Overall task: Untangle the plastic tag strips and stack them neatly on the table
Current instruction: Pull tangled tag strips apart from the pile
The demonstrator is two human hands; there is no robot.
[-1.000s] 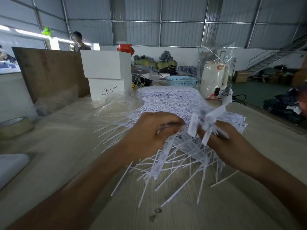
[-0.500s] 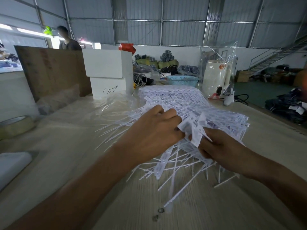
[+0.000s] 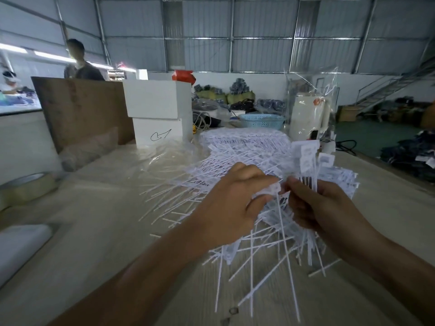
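1. White plastic tag strips (image 3: pixel 237 158) lie in a tangled heap on the pale wooden counter (image 3: pixel 98 222), beneath and beyond both hands.
2. Left hand (image 3: pixel 231 208) pinches one strip's head (image 3: pixel 270 190) between thumb and curled fingers.
3. Right hand (image 3: pixel 315 208) grips an upright bunch of strips (image 3: pixel 308 158), its rectangular heads rising above the fingers.
4. Loose strip tails fan toward the person below the hands.

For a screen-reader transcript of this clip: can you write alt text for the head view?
Two hands work a tangled bunch of white plastic tag strips above a wooden table: the left hand pinches one strip, the right hand grips several upright. Behind lie stacked strips, white boxes and a blue basket.
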